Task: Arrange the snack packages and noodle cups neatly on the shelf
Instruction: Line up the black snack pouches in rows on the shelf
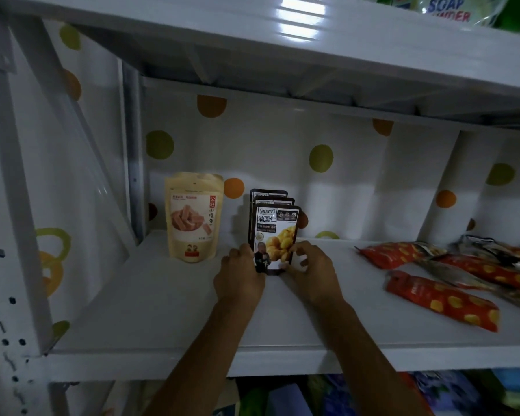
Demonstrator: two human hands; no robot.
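Three dark chestnut snack pouches (275, 232) stand upright in a row, one behind the other, in the middle of the white shelf (162, 310). My left hand (239, 277) grips the front pouch's lower left edge. My right hand (311, 273) pinches its lower right edge. A beige stand-up pouch (193, 216) stands to their left, near the back wall. To the right lie several red and orange snack packets (442, 300), flat and untidy.
The white shelf above (282, 40) hangs low over the work area and carries a soap powder bag (451, 9). A perforated white upright (3, 265) bounds the left side. Colourful packages (433, 394) fill the shelf below.
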